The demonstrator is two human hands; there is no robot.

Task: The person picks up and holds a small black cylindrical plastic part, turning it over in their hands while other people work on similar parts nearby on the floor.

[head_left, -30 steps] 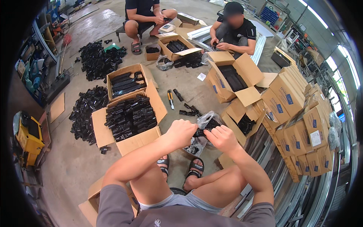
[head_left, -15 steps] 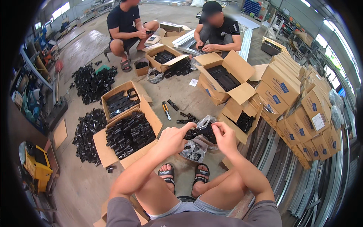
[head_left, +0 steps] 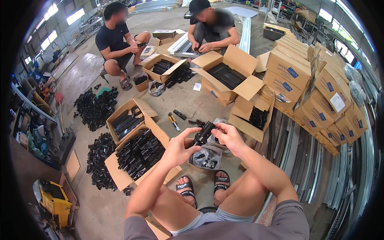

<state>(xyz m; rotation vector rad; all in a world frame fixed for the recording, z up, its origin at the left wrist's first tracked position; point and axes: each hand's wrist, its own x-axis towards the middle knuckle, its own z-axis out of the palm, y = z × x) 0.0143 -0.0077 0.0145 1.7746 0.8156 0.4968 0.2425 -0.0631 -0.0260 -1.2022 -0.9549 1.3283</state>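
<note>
In front of my knees, a black tubular part [head_left: 205, 133] is held up at a slant between my hands. My left hand [head_left: 181, 147] curves around its lower left end, thumb and index finger on either side. The fingertips of my right hand [head_left: 228, 138] pinch its right side near the upper end. Just below stands a small carton [head_left: 220, 163] lined with a clear plastic bag [head_left: 206, 156] of small dark pieces. Another clear bag shows partly behind my right hand.
Left of me are an open carton [head_left: 172, 176] of black parts and loose piles of black parts [head_left: 105, 160]. An orange-and-black cutter [head_left: 173, 121] lies on the floor ahead. Two people crouch beyond, handling small black pieces. Stacked cartons [head_left: 288, 72] and metal profiles [head_left: 296, 156] are at right.
The black part has turned from nearly level to a steeper slant, its right end up. My left hand's thumb and index finger have spread further apart. The view has shifted a little.
</note>
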